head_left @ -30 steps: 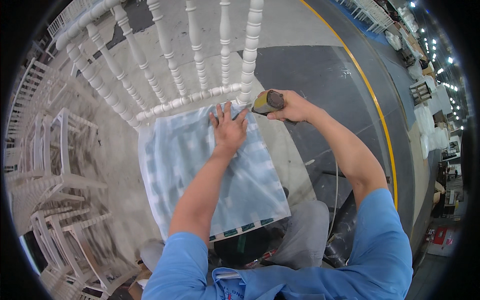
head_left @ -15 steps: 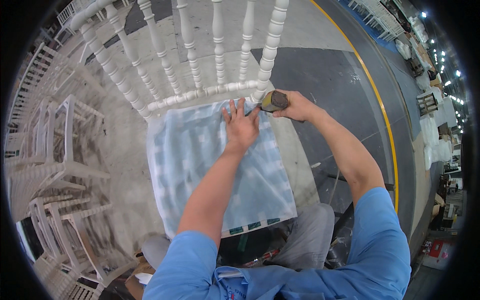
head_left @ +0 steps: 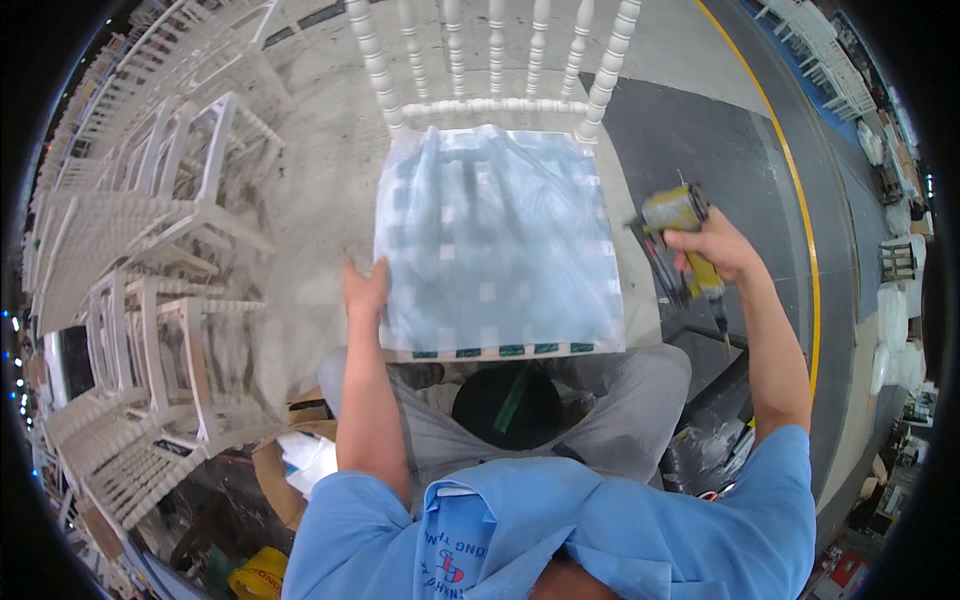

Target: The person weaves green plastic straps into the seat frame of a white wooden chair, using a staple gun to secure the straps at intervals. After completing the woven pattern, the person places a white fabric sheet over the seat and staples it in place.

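Note:
In front of me stands a white chair with turned spindles [head_left: 497,104] and a seat covered by a thin, translucent pale-blue cloth [head_left: 500,240]. A woven webbing pattern shows through it, and green strap ends [head_left: 512,351] line the seat's front edge. My left hand [head_left: 366,290] is at the seat's left edge, thumb and fingers apart; whether it touches the cloth I cannot tell. Off to the seat's right, my right hand [head_left: 722,246] grips a yellow air staple gun [head_left: 675,210], held apart from the chair and slightly blurred.
White chair frames [head_left: 200,210] stand stacked along the left. An open cardboard box [head_left: 275,480] sits by my left leg, near a yellow roll [head_left: 258,572]. Below the seat's front is a round black thing [head_left: 507,400]. A yellow floor line [head_left: 805,235] runs along the right.
My left hand has gone from the seat's back right to its left edge. My right hand has drawn the staple gun away from the back right corner. The view has shifted.

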A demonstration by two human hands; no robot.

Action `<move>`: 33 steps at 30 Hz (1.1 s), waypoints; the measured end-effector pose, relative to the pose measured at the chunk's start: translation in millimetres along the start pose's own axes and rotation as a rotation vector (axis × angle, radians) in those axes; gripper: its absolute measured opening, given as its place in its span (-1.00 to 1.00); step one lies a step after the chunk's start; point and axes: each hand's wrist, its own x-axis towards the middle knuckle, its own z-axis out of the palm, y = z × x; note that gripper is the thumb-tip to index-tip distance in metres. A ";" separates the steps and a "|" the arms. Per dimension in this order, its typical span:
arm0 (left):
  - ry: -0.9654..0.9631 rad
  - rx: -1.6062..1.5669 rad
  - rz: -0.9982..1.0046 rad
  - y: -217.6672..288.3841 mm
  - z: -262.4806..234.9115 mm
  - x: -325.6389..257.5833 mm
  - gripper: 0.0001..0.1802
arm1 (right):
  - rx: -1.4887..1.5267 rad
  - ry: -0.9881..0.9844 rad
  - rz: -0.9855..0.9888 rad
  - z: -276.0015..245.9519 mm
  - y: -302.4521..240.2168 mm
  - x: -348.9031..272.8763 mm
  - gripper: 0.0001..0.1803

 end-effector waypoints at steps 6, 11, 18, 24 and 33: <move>-0.422 -0.277 -0.375 -50.7 -18.4 -38.4 -0.25 | 0.176 -0.102 0.043 54.1 27.0 -123.0 -0.50; -0.272 -0.336 -0.269 -61.2 -8.7 -41.6 -0.43 | 0.540 0.033 -0.162 77.8 46.0 -196.5 -0.45; -0.173 -0.461 -0.187 -48.4 8.7 -57.6 -0.54 | 0.582 0.177 -0.118 100.0 115.5 -259.9 -0.43; -0.255 -0.132 0.107 -18.1 28.1 -92.0 -0.60 | 0.499 0.374 -0.148 109.9 140.6 -253.2 -0.51; -0.478 -0.957 0.046 59.2 16.8 -129.6 -0.69 | 0.448 0.500 -0.151 88.2 123.3 -213.4 -0.51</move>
